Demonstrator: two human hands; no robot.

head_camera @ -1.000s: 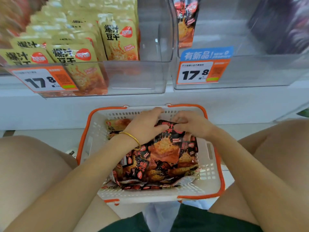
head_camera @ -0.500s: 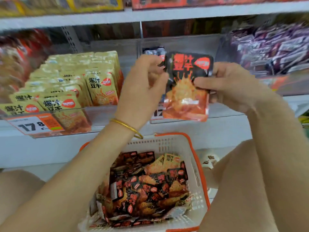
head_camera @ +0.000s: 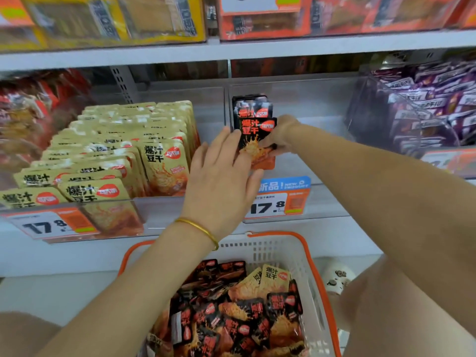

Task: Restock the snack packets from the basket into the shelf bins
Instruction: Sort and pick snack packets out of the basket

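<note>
The black packet (head_camera: 257, 132), held up over the basket (head_camera: 306, 243) a moment ago, now stands in the clear bin (head_camera: 329, 202), the right hand (head_camera: 282, 135) keeping a pinching grip on it, the left hand (head_camera: 221, 171) flat-fingered alongside, so placement looks nearly done.

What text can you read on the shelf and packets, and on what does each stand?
"爆汁豆干": black packet, pinched by the right hand.
"爆汁豆干": yellow packets in the left bin.
"17.8": left price tag and right price tag.
"新品! NEW PRODUCT": blue sign above the right price tag.
Too blurred to read: purple packets, upper-shelf boxes, small print on both tags.
</note>
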